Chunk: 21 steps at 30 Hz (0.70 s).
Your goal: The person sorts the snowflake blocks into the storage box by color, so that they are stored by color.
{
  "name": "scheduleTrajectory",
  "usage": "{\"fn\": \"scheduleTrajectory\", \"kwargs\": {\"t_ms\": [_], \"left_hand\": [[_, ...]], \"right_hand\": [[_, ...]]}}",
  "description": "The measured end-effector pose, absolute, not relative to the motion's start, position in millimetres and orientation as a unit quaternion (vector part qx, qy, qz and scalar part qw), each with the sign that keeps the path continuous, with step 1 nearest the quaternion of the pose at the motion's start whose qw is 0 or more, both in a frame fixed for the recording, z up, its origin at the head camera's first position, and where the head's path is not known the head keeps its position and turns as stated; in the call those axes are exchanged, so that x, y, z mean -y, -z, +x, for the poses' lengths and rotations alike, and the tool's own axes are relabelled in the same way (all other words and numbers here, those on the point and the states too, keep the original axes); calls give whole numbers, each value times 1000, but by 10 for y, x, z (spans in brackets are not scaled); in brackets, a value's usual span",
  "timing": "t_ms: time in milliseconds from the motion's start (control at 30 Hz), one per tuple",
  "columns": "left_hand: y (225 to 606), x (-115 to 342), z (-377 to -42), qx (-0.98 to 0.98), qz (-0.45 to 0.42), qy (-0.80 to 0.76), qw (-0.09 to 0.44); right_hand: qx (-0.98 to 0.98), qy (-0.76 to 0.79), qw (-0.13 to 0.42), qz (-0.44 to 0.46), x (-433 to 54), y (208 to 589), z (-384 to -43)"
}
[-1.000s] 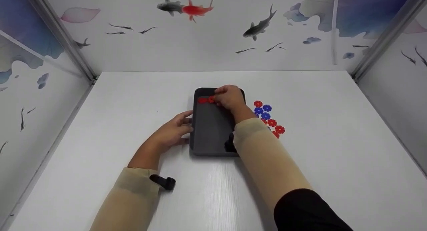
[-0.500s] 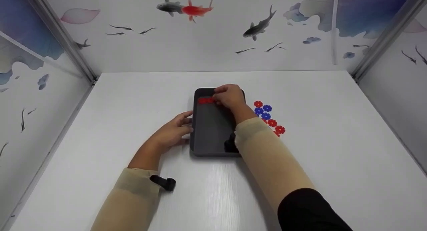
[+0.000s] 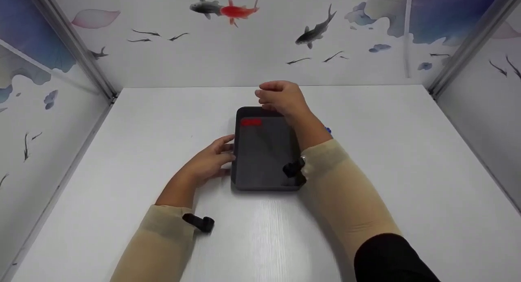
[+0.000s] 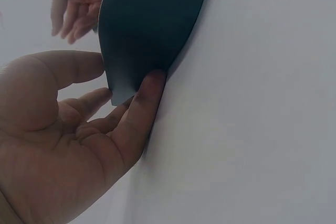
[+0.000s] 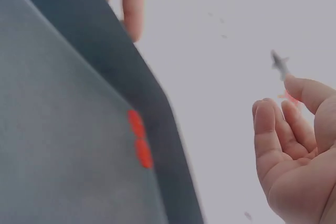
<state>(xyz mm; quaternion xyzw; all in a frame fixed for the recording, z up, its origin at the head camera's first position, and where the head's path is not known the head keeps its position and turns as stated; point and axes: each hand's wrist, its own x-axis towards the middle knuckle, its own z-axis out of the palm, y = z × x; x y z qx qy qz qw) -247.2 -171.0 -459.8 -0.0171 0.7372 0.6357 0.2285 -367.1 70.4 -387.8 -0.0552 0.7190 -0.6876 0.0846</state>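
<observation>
A dark grey rectangular tray (image 3: 266, 160) lies on the table. Two red flower-shaped discs (image 3: 250, 122) lie side by side in its far left corner; the right wrist view shows these red discs (image 5: 140, 139) close to the tray wall, blurred. My left hand (image 3: 209, 160) touches the tray's left side with spread fingers, and in the left wrist view its fingertips (image 4: 153, 81) rest against the outer wall. My right hand (image 3: 283, 98) is over the tray's far edge, fingers loosely bent, with nothing between them in the right wrist view.
Part of a blue disc (image 3: 328, 130) shows beyond the right forearm, which hides the table beside the tray. Behind the table stands a white wall (image 3: 163, 66) with painted fish. Black wrist cameras (image 3: 199, 223) sit on both sleeves.
My right hand has let go of the red discs and moved up past the tray's far edge. Its forearm now covers most of the loose discs at right. The left hand stays put.
</observation>
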Motion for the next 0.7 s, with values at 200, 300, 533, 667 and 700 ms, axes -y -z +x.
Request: {"fn": "scheduleTrajectory", "kwargs": {"t_ms": [200,300,533,667,700], "left_hand": [[4585,1718,-2467,-745,-25,-626,228],[4587,1720,-2469,-743,-19,-629,228],[4592,1722,-2474,-739,-9,-633,231],[4594,1720,-2471,-738,-9,-635,230],[4593,1718,-2468,-737,-9,-635,230]], "right_hand": [[-718,690,58,-77,-1017,3763,-3589],[-730,677,44,-75,-1211,3781,-3580],[-760,647,37,-46,-1637,3903,-3664],[-784,619,41,-21,-1851,4019,-3729],[-788,614,43,-13,-1899,4051,-3742]]}}
